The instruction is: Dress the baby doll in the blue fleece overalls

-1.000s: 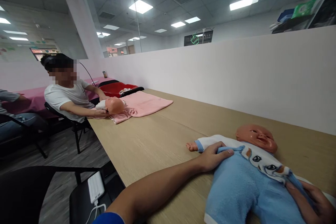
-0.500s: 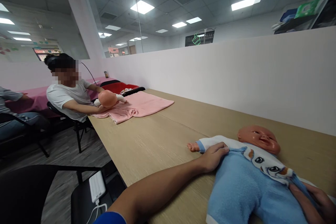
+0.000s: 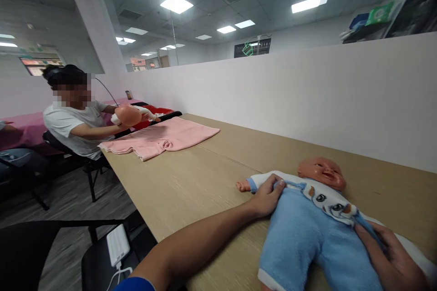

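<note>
Toward four o'clock on the table [image 3: 191, 182], a doll [image 3: 316, 210] lies face-up, left hand [image 3: 266, 196] and right hand [image 3: 392, 249] pinching opposite edges of its blue outfit [image 3: 293, 229] (presumably so the front lies evenly).

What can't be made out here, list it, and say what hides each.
All in the head view:
- Feet of the blue-clad doll: cut off by the bottom edge.
- That doll's left hand: unseen beyond the right hand; covered or cut off, cannot tell.
- Far hand of the co-worker: behind the second doll.
- White cable: far end below the bottom edge.
- Green packet: print too small.
</note>
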A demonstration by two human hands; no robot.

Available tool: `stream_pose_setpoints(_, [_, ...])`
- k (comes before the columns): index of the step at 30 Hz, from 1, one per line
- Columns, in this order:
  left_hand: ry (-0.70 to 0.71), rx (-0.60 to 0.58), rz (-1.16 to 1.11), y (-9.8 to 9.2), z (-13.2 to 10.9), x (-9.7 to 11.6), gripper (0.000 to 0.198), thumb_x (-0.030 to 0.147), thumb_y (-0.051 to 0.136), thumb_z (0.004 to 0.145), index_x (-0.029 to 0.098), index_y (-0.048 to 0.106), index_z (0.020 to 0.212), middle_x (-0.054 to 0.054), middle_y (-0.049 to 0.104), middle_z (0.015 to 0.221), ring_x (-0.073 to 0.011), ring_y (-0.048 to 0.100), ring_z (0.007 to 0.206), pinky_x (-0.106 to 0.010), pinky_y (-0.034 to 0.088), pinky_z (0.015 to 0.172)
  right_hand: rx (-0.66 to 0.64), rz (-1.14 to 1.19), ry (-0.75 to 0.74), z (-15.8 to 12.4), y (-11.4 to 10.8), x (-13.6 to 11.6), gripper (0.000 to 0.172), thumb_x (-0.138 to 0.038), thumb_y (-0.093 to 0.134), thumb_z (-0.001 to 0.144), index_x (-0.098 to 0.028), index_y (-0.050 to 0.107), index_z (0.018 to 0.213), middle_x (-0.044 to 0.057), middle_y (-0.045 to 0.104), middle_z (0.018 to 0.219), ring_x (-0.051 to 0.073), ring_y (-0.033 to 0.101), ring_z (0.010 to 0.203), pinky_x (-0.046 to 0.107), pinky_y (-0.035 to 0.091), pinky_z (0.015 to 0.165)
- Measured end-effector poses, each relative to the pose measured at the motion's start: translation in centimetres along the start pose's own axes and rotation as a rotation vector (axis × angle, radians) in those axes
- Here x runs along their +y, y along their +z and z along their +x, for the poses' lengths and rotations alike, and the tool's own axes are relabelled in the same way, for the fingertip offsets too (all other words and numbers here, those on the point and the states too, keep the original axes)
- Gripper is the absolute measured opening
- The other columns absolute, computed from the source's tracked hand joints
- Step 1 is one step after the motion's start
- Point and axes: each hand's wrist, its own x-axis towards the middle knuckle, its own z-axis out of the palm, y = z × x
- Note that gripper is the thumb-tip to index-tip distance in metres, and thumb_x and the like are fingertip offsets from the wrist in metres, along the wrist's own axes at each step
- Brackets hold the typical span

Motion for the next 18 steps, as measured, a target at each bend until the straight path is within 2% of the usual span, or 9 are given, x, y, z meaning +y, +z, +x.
stream_pose_setpoints(2, [-0.010,0.023,0.006,0.0,-0.2,0.1,0.024,0.044,0.046,0.111,0.023,0.055,0.102,0.001,0.057,0.096,-0.0183,0.054,0.098,-0.030,0.048,0.100,-0.035,0.071,0.062,-1.2,-0.4,-2.0,0.047,-0.076,0.069,0.077,-0.037,0.072,0.104,0.012,0.079,0.114,0.045,0.072,0.115,0.062,0.051,0.106])
stream_pose_setpoints(6, [-0.038,0.076,-0.035,0.2,-1.0,0.4,0.023,0.046,0.051,0.107,0.025,0.056,0.102,-0.001,0.061,0.101,-0.0217,0.056,0.105,-0.033,0.046,0.106,0.047,0.226,-0.027,-3.1,-0.4,-4.9,0.055,-0.073,0.066,0.084,-0.025,0.065,0.109,0.014,0.075,0.113,0.039,0.068,0.119,0.059,0.047,0.114])
stream_pose_setpoints(9, [-0.038,0.107,-0.084,0.3,-1.0,0.0,0.026,0.051,0.055,0.105,0.026,0.059,0.111,-0.001,0.064,0.109,-0.0229,0.056,0.112,-0.033,0.042,0.111,0.092,0.187,-0.056,-3.4,-0.2,-5.2,0.055,-0.076,0.053,0.093,-0.025,0.062,0.110,0.013,0.078,0.111,0.032,0.073,0.108,0.050,0.057,0.103])
stream_pose_setpoints(11, [-0.058,0.116,-0.105,0.3,-0.8,-0.3,0.030,0.053,0.056,0.105,0.026,0.059,0.115,0.000,0.063,0.101,-0.0232,0.057,0.102,-0.035,0.044,0.106,0.075,0.146,-0.097,-3.2,-0.4,-5.3,0.051,-0.073,0.051,0.098,-0.025,0.064,0.106,0.010,0.080,0.101,0.030,0.075,0.100,0.046,0.061,0.093])
stream_pose_setpoints(13, [-0.059,0.125,-0.110,0.5,-0.6,-0.5,0.030,0.054,0.055,0.105,0.025,0.061,0.112,0.000,0.063,0.098,-0.0229,0.057,0.099,-0.034,0.045,0.101,0.072,0.090,-0.158,-3.0,-0.9,-6.1,0.043,-0.065,0.055,0.101,-0.024,0.066,0.103,0.010,0.078,0.099,0.029,0.074,0.095,0.046,0.061,0.090])
stream_pose_setpoints(16, [-0.049,0.126,-0.099,0.7,-0.6,-0.5,0.027,0.050,0.055,0.104,0.024,0.062,0.104,0.000,0.064,0.095,-0.0220,0.058,0.096,-0.033,0.047,0.097,0.080,0.017,-0.271,-2.2,-1.3,-9.1,0.029,-0.050,0.059,0.102,-0.023,0.067,0.109,0.012,0.075,0.108,0.030,0.070,0.099,0.049,0.058,0.096])
stream_pose_setpoints(18, [-0.039,0.138,-0.083,0.9,-0.8,-0.3,0.024,0.047,0.056,0.104,0.024,0.061,0.101,0.001,0.062,0.092,-0.0214,0.058,0.094,-0.032,0.047,0.095,0.010,-0.030,-0.363,-0.7,-0.8,-12.0,0.022,-0.041,0.058,0.103,-0.025,0.068,0.113,0.011,0.074,0.115,0.030,0.069,0.107,0.048,0.057,0.102])
